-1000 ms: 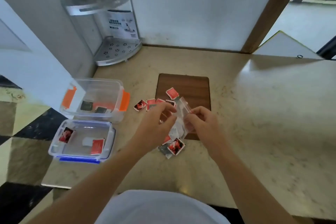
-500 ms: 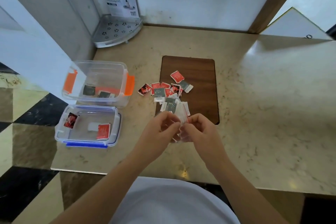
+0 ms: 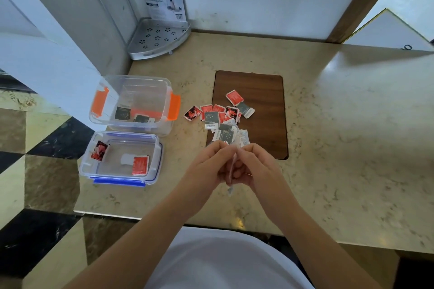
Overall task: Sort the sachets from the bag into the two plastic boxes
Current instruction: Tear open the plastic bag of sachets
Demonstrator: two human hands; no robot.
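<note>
Counter [image 3: 352, 148] | orange box [image 3: 133, 103] - grey sachets | blue box [image 3: 122, 158] - red | hands pinch bag [image 3: 232, 166]

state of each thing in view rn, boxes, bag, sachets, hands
orange box: open, two dark sachets inside
blue box: open, two red sachets inside
bag: pinched between both hands
left hand: shut on bag
right hand: shut on bag
sachet pile: loose, unsorted

Red and grey sachets [image 3: 220, 115] lie on a brown board [image 3: 263, 91] atop beige marbled counter [image 3: 352, 136].
</note>
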